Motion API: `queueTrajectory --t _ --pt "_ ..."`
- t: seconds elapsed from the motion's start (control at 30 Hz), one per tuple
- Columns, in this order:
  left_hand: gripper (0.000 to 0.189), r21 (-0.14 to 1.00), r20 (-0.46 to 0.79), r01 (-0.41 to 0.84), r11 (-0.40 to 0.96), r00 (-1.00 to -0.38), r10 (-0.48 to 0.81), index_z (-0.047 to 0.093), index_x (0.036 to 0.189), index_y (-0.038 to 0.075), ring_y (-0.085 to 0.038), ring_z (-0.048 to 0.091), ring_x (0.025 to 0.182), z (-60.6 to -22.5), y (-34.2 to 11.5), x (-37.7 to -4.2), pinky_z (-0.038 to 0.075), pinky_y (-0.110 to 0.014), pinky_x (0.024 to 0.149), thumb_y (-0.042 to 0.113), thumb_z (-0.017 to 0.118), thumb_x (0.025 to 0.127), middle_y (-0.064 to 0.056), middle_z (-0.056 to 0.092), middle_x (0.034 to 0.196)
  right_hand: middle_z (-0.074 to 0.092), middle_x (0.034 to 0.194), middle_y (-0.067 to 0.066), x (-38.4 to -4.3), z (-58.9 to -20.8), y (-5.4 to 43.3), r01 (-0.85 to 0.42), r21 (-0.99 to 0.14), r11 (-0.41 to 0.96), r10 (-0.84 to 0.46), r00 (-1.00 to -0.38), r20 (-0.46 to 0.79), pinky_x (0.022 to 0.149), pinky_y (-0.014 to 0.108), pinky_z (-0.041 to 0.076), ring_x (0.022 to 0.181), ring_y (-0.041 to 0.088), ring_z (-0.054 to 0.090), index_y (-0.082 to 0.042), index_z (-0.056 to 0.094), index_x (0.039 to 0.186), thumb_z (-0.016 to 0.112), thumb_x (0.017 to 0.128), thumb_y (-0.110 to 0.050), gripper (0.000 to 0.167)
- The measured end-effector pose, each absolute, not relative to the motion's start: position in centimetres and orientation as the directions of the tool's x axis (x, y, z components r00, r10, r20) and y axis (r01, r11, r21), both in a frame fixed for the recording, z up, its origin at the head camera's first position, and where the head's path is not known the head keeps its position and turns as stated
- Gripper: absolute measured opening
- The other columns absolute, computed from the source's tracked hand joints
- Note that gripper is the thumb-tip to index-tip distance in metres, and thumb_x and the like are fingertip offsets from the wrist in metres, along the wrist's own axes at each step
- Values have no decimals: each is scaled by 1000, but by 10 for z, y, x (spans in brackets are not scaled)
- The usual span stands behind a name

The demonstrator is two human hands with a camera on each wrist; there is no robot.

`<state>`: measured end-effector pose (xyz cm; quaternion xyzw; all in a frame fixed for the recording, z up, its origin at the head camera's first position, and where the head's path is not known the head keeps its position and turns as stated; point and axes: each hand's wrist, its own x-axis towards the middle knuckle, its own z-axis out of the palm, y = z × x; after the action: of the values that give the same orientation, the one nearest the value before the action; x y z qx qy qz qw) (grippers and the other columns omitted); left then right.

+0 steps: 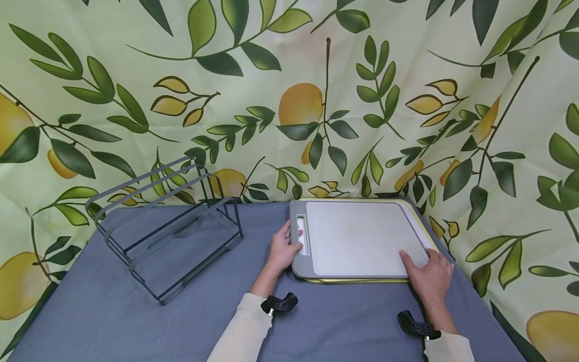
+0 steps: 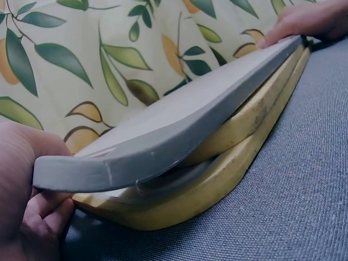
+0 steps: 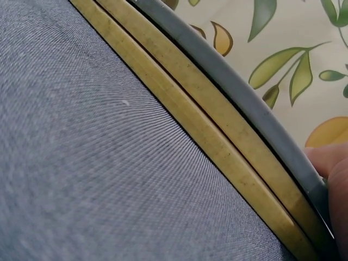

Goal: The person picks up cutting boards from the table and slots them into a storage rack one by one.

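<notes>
A white cutting board with a grey rim (image 1: 362, 239) lies on top of a stack on the right half of the table. Beneath it are two yellow-edged cutting boards (image 2: 168, 213), their rims visible in both wrist views. At the handle-slot end, my left hand (image 1: 281, 251) grips the grey-rimmed board, which is raised a little off the boards below on that side. My right hand (image 1: 431, 279) holds the near right corner, thumb on the top face and fingers at the outer edge. Some fingertips of both hands are hidden by the boards.
A black wire rack (image 1: 176, 236) stands on the left of the blue-grey cloth-covered table (image 1: 203, 306). Behind and to the right hangs a curtain (image 1: 253, 100) printed with leaves and fruit, close to the boards' far edge.
</notes>
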<state>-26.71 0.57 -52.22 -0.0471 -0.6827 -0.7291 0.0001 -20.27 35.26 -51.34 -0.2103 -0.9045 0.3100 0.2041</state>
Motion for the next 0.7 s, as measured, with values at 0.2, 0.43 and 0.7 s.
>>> queueTrajectory --t 0.2,0.43,0.7 --pt "87 994 54 49 -94 -997 50 21 157 -9 -40 56 133 -521 3 -266 52 -24 94 -16 54 76 -31 41 153 46 137 41 -203 -516 353 233 -639 733 487 -836 254 126 62 2 135 55 36 17 49 133 71 89 -39 74" --pt "87 997 35 31 -72 -998 55 20 158 -6 -39 55 134 -520 2 -266 52 -28 99 -16 54 78 -28 40 155 47 138 40 -203 -516 353 236 -636 735 486 -838 250 126 62 2 136 55 37 16 50 134 72 89 -40 75" --pt "89 998 5 1 -58 -998 68 20 158 -5 -38 55 135 -519 -2 -268 52 -31 102 -14 55 77 -27 41 155 48 137 41 -202 -515 353 221 -636 739 473 -843 257 126 63 2 134 56 38 16 51 133 73 88 -39 74"
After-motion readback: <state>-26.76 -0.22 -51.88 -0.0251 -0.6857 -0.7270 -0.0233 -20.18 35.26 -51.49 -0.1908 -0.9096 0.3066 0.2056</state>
